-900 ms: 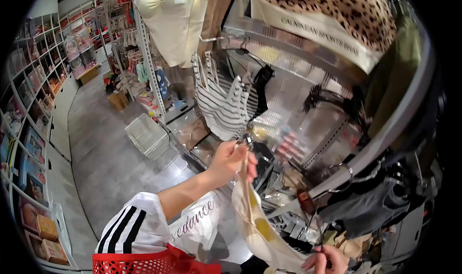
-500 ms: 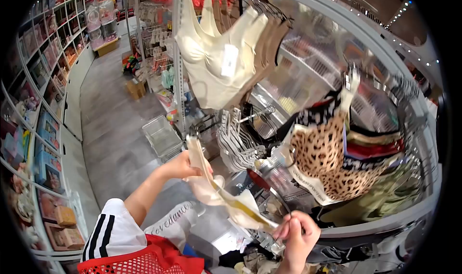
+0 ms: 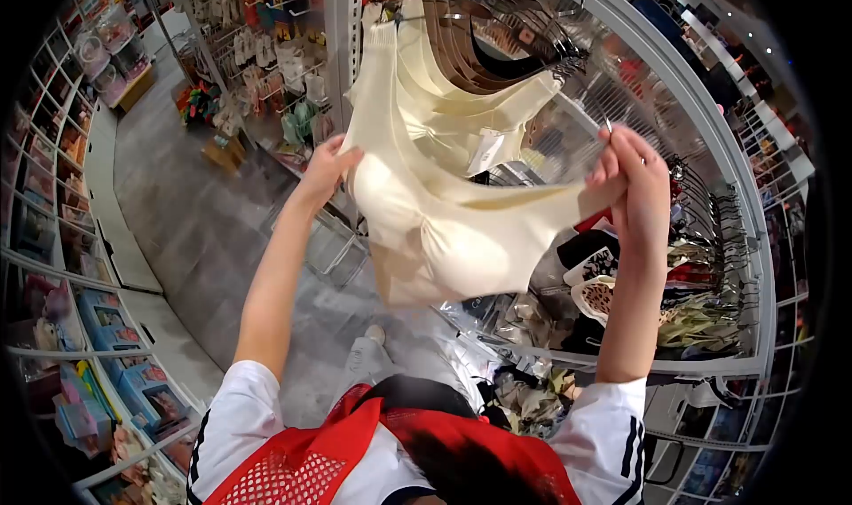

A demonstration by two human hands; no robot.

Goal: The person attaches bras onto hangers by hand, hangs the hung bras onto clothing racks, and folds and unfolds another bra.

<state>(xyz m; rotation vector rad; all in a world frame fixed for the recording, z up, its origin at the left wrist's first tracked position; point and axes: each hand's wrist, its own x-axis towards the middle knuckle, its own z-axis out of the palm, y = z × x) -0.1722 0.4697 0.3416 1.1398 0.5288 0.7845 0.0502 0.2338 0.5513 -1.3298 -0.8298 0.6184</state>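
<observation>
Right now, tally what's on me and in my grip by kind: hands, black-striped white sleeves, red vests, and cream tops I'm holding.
Hands: 2, left hand and right hand
Black-striped white sleeves: 2, left sleeve and right sleeve
Red vest: 1
Held cream top: 1
Total: 6

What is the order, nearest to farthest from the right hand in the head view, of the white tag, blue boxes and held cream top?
1. Cream top: pinched in the right hand.
2. White tag: to the hand's left, beyond the top.
3. Blue boxes: on the picture's left side.
</observation>
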